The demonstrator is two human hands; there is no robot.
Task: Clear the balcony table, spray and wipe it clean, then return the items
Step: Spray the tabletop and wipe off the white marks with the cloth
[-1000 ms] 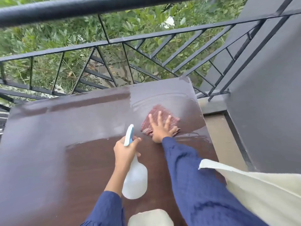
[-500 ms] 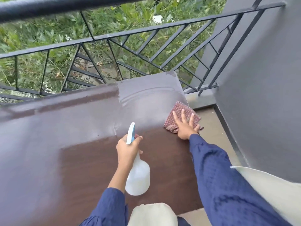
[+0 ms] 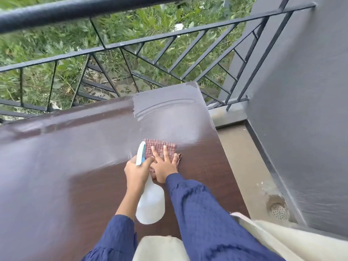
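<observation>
The brown table [image 3: 56,185] fills the lower left and centre of the view. Its far edge lies along the black metal railing [image 3: 131,44]. An arc-shaped streak marks the glossy surface near the far right corner. A grey wall [image 3: 301,110] bounds the balcony on the right. Green foliage [image 3: 47,44] shows through the railing bars. A strip of tan floor [image 3: 243,166] runs between the table's right edge and the wall.

Both arms wear blue sleeves [image 3: 203,213]. Pale cream fabric [image 3: 278,242] occupies the lower right corner.

The spray bottle [image 3: 150,206] is translucent white with a white and blue trigger head. The left hand [image 3: 137,171] grasps it around the neck. The head points toward the railing and the body points back toward the person. Whether the bottle's body touches the table cannot be determined.

The right hand [image 3: 162,167] lies flat, fingers straight and spread, pressing on the cloth [image 3: 160,146]. The two hands are just beside each other.

The cloth is reddish with a woven texture. It lies on the right half of the table, at about mid-depth, set in from the right edge.

A round floor drain [image 3: 278,211] sits in the floor near the base of the wall.
</observation>
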